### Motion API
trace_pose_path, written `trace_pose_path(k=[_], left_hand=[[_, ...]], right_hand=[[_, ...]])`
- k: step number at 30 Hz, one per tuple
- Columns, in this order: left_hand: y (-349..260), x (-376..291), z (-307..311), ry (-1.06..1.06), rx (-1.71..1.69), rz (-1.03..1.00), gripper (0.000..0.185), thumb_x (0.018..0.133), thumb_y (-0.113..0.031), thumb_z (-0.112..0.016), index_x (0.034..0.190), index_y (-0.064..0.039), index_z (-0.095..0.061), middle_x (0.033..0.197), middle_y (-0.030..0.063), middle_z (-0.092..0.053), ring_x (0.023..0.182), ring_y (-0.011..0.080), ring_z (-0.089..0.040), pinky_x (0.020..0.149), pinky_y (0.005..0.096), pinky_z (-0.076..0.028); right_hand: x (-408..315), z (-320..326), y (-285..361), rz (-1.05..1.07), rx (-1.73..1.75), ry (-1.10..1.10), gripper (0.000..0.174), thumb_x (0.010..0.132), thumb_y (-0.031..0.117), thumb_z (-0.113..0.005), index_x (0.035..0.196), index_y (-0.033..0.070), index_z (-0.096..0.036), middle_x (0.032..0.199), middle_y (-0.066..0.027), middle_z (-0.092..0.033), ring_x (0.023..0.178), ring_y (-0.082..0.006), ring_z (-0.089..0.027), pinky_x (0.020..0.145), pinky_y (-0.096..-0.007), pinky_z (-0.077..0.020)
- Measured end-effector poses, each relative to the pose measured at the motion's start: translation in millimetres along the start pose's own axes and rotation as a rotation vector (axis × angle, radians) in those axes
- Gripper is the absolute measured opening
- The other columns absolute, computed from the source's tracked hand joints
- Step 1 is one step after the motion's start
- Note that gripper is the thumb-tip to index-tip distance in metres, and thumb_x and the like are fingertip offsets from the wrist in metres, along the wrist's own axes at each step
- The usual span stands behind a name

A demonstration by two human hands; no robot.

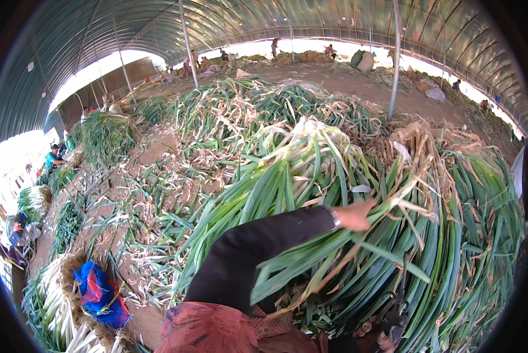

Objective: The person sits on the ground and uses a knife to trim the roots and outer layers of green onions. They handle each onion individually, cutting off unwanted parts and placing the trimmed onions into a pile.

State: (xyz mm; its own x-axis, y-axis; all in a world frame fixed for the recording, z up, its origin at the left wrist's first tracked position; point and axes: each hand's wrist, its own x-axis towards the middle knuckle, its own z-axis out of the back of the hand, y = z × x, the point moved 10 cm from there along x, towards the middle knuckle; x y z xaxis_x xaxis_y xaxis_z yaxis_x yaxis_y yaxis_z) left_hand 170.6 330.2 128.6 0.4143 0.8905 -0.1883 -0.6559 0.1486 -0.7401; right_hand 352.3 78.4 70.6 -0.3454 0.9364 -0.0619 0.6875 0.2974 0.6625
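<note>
My left hand [355, 216], below a dark sleeve and a light wristband, is closed around a few long green onions [394, 203]. Their pale root ends point to the upper right, and their green leaves trail to the lower left under my forearm. Right beneath and beside it lies a big heap of green onions [440, 247] with dry, brown outer leaves. Another pile with pale stalks [286, 159] rises behind my forearm. Low in the picture, among the leaves, a dark shape [394, 324] may be my right hand; shadow and leaves keep its pose unclear.
Trimmed white-stalked onions [61, 304] lie at the lower left beside a blue and red bag [98, 293]. Loose leaf scraps litter the soil floor [158, 148]. A metal post [395, 61] stands beyond the heap. Another person [53, 158] is at the far left, with several more far back.
</note>
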Motion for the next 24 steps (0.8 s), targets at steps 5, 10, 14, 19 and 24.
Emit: trace_pose_path(k=[5, 10, 14, 19, 24], left_hand=[[-11.5, -150.1, 20.7, -0.241, 0.025, -0.466, 0.069, 0.081, -0.017, -0.050, 0.137, 0.010, -0.020, 0.099, 0.0221, -0.056, 0.067, 0.0233, -0.058, 0.060, 0.0369, -0.047], [-4.8, -287.8, 42.0, -0.226, -0.039, -0.386, 0.061, 0.082, -0.008, -0.051, 0.137, 0.006, -0.028, 0.120, 0.0241, -0.053, 0.104, 0.0326, -0.057, 0.095, 0.0384, -0.039], [15.5, -344.9, 41.9, -0.363, -0.007, -0.253, 0.062, 0.077, -0.001, -0.052, 0.136, 0.003, -0.034, 0.121, 0.0247, -0.053, 0.107, 0.0369, -0.056, 0.090, 0.0386, -0.043], [78.9, -330.5, -16.9, -0.506, 0.044, 0.052, 0.067, 0.072, -0.003, -0.055, 0.133, -0.002, -0.030, 0.092, 0.0269, -0.058, 0.086, 0.0456, -0.057, 0.073, 0.0462, -0.047], [99.2, -291.7, -49.7, -0.497, 0.089, 0.017, 0.063, 0.074, -0.012, -0.062, 0.131, -0.005, -0.035, 0.094, 0.0274, -0.057, 0.085, 0.0467, -0.057, 0.071, 0.0460, -0.048]], right_hand=[[2.1, -10.7, -14.7, -0.030, 0.016, 0.027, 0.047, 0.080, 0.020, -0.066, 0.122, 0.008, -0.048, 0.118, -0.0075, -0.050, 0.102, -0.0222, -0.047, 0.091, -0.0371, -0.0359], [0.7, -20.9, -35.6, -0.078, 0.070, 0.001, 0.041, 0.081, 0.020, -0.063, 0.119, 0.007, -0.051, 0.111, -0.0064, -0.054, 0.099, -0.0209, -0.051, 0.085, -0.0343, -0.0411], [2.7, -27.7, -44.6, -0.109, 0.054, 0.077, 0.058, 0.069, 0.023, -0.069, 0.119, 0.003, -0.047, 0.096, -0.0097, -0.054, 0.088, -0.0237, -0.052, 0.078, -0.0383, -0.0419], [22.1, -44.0, -83.1, -0.379, -0.177, 0.008, 0.051, 0.078, 0.021, -0.065, 0.122, 0.000, -0.048, 0.103, -0.0098, -0.058, 0.094, -0.0235, -0.056, 0.087, -0.0362, -0.0436], [9.2, -37.8, -93.2, -0.429, -0.766, 0.033, 0.052, 0.083, 0.024, -0.064, 0.124, -0.004, -0.049, 0.107, -0.0084, -0.059, 0.098, -0.0147, -0.053, 0.088, -0.0298, -0.0415]])
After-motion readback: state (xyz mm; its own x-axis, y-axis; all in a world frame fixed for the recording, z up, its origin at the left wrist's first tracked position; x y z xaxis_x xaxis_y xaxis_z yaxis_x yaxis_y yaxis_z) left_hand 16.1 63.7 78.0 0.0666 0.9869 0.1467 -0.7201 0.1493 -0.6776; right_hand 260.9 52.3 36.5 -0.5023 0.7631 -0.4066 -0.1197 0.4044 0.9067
